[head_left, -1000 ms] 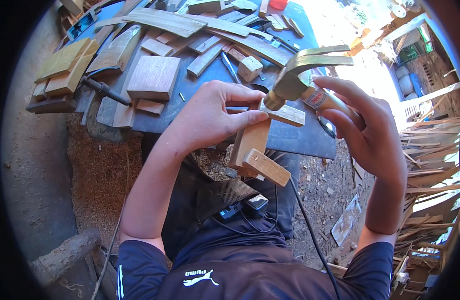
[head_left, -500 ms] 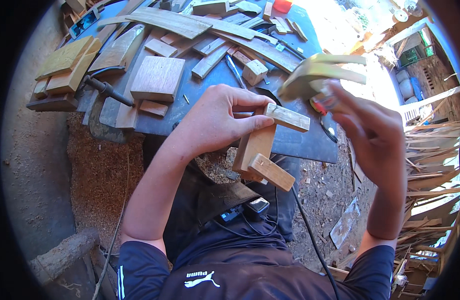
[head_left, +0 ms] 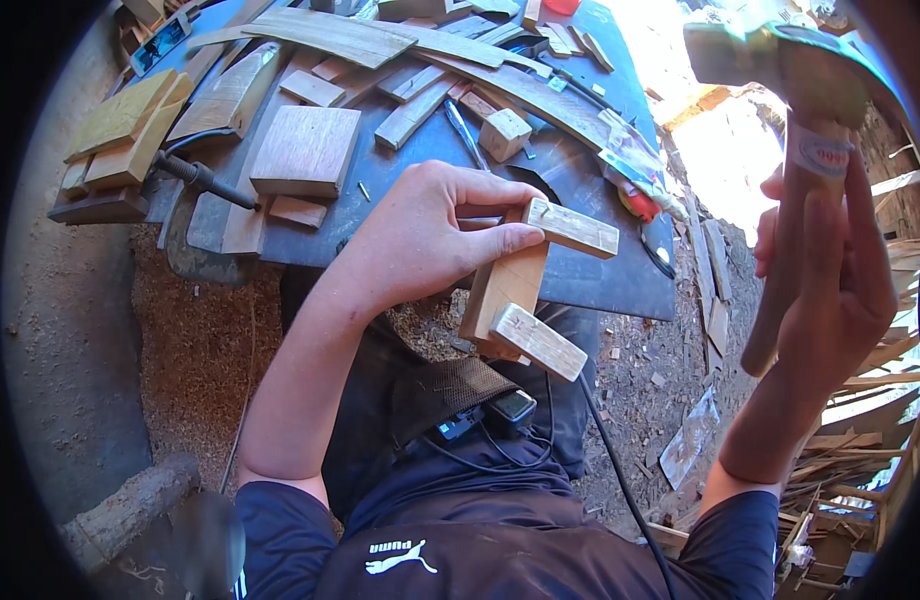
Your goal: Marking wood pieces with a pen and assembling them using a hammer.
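My left hand (head_left: 435, 235) is closed on a wooden piece (head_left: 507, 285), a block with two short strips sticking out to the right. Thumb and fingers pinch it at the end of the upper strip (head_left: 578, 230); the lower strip (head_left: 540, 342) juts out nearer to me. A tiny dark point shows on top of the upper strip, too small to make out. Up at the right, my right hand (head_left: 840, 265) grips a claw hammer (head_left: 810, 190) by its wooden handle. The hammer's head is raised well away from the wooden piece and is slightly blurred.
A blue-grey table (head_left: 380, 235) carries many wood offcuts, a large square block (head_left: 307, 150) and a small cube (head_left: 505, 135). At its left edge is a screw clamp (head_left: 205, 180). A phone (head_left: 160, 48) lies far left. Black cable (head_left: 620, 450) crosses my lap.
My right hand has swung the hammer up and to the right, away from the wooden piece. The left hand keeps its hold, nearly still.
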A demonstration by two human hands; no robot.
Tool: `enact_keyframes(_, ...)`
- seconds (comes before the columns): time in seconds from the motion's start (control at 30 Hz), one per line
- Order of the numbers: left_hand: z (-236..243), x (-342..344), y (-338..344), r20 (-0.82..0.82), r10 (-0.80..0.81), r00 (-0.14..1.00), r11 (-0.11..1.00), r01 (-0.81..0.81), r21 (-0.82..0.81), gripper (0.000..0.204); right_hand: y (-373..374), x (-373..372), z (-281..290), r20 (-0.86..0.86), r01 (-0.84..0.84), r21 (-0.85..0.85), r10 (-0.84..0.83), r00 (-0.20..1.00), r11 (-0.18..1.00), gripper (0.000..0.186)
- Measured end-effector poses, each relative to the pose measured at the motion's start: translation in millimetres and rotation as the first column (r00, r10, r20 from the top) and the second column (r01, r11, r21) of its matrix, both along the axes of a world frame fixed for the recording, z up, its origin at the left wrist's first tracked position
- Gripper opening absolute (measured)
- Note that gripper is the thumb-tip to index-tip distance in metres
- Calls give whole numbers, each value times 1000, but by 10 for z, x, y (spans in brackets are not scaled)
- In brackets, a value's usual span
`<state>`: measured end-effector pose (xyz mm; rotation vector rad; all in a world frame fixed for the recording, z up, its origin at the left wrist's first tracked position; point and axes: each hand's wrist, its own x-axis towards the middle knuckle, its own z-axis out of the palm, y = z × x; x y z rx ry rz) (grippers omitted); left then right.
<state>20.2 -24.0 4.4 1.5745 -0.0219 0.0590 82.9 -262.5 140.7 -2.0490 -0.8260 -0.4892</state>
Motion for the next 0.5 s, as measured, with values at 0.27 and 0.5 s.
enact_keyframes(0.27,-60,-46,54,-13,2,1000,1000,-2,-17,38,29,219,-1,159,-321,-567,483,861,759,38)
enact_keyframes(0.5,-11,36,-1,-14,-27,1000,999,27,30,39,-3,114,-254,6,-274,-544,330,944,793,35)
